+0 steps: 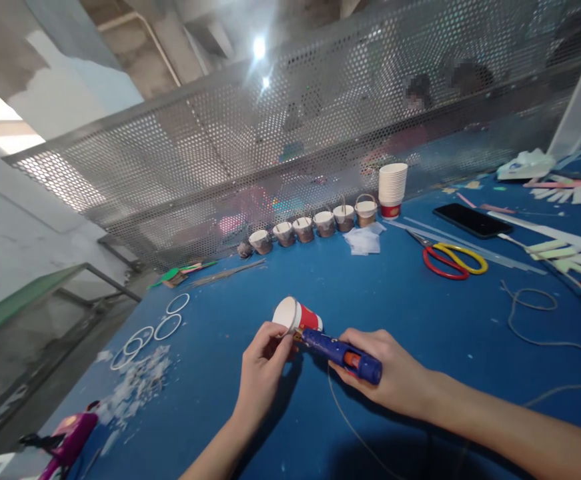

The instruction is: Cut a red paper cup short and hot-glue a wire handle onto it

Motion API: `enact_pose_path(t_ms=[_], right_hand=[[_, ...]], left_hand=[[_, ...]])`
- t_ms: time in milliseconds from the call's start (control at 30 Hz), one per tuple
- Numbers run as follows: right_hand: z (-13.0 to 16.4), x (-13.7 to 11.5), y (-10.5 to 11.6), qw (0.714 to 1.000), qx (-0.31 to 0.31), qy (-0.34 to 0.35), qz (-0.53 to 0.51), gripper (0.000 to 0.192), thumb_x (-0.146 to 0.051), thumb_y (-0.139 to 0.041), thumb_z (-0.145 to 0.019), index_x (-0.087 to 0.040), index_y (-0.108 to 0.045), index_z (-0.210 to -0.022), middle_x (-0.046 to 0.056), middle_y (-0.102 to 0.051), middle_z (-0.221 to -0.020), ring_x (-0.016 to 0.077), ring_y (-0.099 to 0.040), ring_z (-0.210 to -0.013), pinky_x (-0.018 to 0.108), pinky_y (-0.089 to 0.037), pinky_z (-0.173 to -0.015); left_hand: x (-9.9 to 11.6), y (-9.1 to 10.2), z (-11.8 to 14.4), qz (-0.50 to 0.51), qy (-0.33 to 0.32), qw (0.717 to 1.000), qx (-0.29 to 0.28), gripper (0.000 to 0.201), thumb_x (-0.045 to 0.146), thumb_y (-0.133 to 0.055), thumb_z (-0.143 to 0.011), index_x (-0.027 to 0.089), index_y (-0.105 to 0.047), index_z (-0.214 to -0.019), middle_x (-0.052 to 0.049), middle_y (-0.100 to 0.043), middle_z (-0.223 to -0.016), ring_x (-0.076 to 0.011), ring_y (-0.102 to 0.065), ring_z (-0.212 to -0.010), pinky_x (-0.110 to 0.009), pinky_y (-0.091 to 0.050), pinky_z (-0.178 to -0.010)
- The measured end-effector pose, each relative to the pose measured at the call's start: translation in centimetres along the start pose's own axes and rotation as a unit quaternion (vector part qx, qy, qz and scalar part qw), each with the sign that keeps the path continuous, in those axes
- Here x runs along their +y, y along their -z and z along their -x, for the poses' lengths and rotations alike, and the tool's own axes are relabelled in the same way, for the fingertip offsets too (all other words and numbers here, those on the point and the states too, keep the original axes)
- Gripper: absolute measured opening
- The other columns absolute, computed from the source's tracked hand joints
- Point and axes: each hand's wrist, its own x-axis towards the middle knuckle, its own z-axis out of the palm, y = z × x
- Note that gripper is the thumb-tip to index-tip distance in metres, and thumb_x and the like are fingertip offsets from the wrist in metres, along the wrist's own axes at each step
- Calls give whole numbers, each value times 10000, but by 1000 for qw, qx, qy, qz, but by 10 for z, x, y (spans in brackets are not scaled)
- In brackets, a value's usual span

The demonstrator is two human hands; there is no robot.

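My left hand (265,360) grips a red and white paper cup (310,319), which lies tilted on its side with its white end toward the left. A blue glue gun (337,352) is in my right hand (387,367), my fingers wrapped round its handle. The gun's nozzle points left and meets the cup's side close to my left fingertips. Whether it touches the cup or sits just off it, I cannot tell. A thin cord hangs below the gun. My left fingers hide part of the cup's near side.
Along the back stand several small decorated cups (304,230) and a stack of paper cups (393,190). Scissors (453,260), a phone (471,221) and a cord (560,341) lie on the right. White rings (167,327), scraps (143,387) and a purple power strip (73,440) lie left.
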Motion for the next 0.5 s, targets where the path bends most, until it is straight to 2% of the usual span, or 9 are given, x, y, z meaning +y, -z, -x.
enact_pose_path(t_ms=[200, 367, 500], right_hand=[[0, 1, -1, 1000, 5, -7, 21, 86, -265, -547, -850, -201, -556, -794, 16, -632, -654, 121, -534, -511, 234, -395, -517], [1, 4, -2, 999, -7, 16, 30, 64, -250, -549, -841, -192, -576, -837, 33, -659, -695, 133, -561, -538, 245, -411, -534], [1, 3, -1, 1000, 9, 3, 25, 88, -264, -548, -844, -187, -574, -810, 27, -649, -665, 130, -551, -518, 243, -406, -516]], left_hand=[[0, 1, -1, -26, -17, 1000, 0, 223, 381, -630, -810, 173, -635, -729, -8, -574, -720, -127, -545, -610, -228, -452, -574], [2, 1, -1, -37, -15, 999, -6, 247, 391, -624, -806, 174, -633, -687, -6, -573, -688, -129, -526, -601, -230, -438, -570], [1, 3, -2, -32, -14, 999, -13, 242, 385, -623, -810, 174, -636, -691, 1, -564, -671, -127, -526, -585, -239, -436, -576]])
